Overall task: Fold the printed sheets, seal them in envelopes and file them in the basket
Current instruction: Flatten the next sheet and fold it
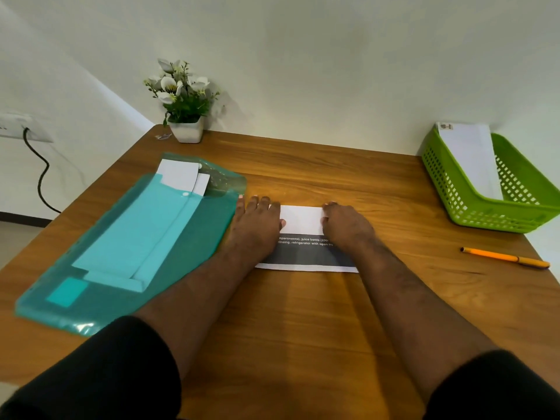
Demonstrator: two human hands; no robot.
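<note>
Wooden table [303, 313], hands [303, 221] flat on sheet [303, 219]

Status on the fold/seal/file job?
Done: one envelope stands in the green basket. In hand: both hands, left and right, press a printed sheet mid-fold. Left: sealing and filing it; more paper sits in the teal folder.

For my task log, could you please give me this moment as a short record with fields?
surface: wooden table
sheet: printed sheet, partly folded, flat at centre
left hand: pressing the sheet's left end
right hand: pressing its right end
basket: green, far right, holds a white envelope
folder: teal, left, papers inside
pen: orange, right
</note>
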